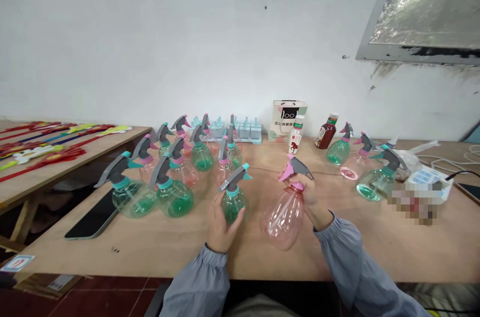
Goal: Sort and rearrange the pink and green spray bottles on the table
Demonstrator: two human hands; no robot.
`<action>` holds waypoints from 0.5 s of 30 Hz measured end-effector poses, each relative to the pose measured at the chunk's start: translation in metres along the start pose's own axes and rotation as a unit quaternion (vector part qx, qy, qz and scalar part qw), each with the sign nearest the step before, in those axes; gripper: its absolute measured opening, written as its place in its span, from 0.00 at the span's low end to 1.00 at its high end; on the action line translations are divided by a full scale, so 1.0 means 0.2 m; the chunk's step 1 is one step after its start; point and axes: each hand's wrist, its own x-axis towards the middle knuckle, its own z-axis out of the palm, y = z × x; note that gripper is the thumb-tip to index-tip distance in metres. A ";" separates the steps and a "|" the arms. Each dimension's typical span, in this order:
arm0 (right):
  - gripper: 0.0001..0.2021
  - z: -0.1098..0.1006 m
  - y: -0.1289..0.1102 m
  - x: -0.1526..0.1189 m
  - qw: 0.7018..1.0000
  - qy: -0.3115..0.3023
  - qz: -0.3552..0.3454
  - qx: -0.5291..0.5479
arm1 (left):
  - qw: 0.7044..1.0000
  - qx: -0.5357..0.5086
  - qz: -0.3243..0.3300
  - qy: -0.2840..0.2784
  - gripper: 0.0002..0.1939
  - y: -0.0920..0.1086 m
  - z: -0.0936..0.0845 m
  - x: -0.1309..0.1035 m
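Note:
My left hand [220,224] is wrapped round the body of a green spray bottle [233,202] with a grey and teal trigger head, which stands on the table. In my right hand [310,197] is a pink spray bottle [283,219], gripped at its neck below the pink and grey trigger and tilted. Left of my hands stand several more green and pink bottles, among them a green spray bottle [174,199] and another green one [135,199] leaning over. To the right are a green spray bottle [375,184], a pink one [354,164] and a smaller green one [338,151].
A phone [92,217] lies at the left of the wooden table [168,252]. Along the wall are a light blue mould tray [249,132], a paper bag [279,117], a white-labelled bottle [296,137] and a dark red bottle [326,134]. Colourful craft strips [56,154] cover a side table.

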 end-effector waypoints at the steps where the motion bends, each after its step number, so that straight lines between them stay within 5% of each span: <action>1: 0.06 0.00 0.00 0.00 1.000 -0.001 0.001 0.011 | 1.000 0.001 0.002 0.000 0.33 0.00 0.00 0.00; 9: 0.09 -0.06 0.01 -0.02 0.999 0.035 -0.006 -0.021 | 1.000 -0.013 -0.003 0.001 0.32 -0.01 0.00 0.00; 12: 0.09 -0.18 0.06 -0.06 0.992 0.073 -0.086 -0.048 | 1.000 -0.020 -0.014 0.002 0.32 -0.01 0.01 -0.01; 15: 0.10 -0.41 0.07 -0.15 0.959 0.155 -0.187 -0.150 | 1.000 -0.023 -0.015 0.000 0.33 -0.02 0.01 -0.01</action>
